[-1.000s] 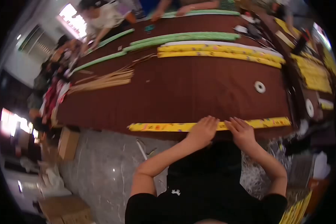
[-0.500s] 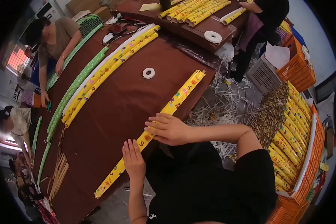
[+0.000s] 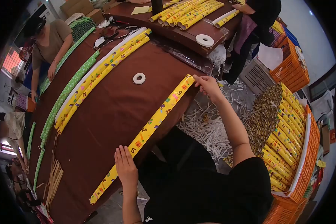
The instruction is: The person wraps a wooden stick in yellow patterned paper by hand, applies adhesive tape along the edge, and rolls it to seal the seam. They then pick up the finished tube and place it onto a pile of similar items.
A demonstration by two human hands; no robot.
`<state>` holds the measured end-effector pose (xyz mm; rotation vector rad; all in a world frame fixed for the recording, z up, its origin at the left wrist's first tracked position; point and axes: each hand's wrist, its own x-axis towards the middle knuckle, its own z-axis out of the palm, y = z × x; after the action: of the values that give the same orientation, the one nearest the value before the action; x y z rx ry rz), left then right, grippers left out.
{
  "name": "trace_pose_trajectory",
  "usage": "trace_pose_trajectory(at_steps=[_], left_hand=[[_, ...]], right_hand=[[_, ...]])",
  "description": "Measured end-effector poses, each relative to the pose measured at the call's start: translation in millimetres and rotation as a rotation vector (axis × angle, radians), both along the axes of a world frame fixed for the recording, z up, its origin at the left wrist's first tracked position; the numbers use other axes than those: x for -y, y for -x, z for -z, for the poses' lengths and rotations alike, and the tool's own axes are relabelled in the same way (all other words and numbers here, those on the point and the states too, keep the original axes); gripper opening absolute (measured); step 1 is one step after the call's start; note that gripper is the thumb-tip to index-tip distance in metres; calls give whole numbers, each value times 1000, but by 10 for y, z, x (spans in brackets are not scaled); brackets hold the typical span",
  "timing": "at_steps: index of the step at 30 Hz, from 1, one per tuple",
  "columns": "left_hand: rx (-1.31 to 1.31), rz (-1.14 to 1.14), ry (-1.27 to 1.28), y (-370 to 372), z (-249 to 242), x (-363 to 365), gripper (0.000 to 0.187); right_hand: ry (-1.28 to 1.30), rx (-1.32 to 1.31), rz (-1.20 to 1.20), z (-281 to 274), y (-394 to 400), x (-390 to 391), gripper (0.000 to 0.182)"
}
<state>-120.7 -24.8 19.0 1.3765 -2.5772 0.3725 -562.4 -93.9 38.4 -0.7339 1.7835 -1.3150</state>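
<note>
On the bench (image 3: 104, 112), the patterned yellow roll (image 3: 150, 128) is laid along the near edge. Its left part is touched by the left hand (image 3: 126, 168), fingers straight and close together; its far right end is pinched by the right hand's (image 3: 209, 88) fingers.

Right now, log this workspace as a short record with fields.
Left hand: laid on the yellow patterned strip, nearer its lower end
Right hand: fingers at the strip's upper end
Work surface: brown table cover
Ring on cover: white ring, beyond the strip
Past the ring: long yellow and green lengths, side by side
At right: orange basket holding stacked yellow rolls
</note>
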Motion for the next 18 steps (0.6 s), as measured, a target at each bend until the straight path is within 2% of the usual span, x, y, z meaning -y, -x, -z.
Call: trace_pose_trajectory(at_steps=[9,18], left_hand=[[-43,-10,-177,-38,-118,57,57],[-88,-39,-275,-80,-143,107,56]], right_hand=[[55,168,-156,-103,191,481,12],[-43,126,-164,36,298,276,13]])
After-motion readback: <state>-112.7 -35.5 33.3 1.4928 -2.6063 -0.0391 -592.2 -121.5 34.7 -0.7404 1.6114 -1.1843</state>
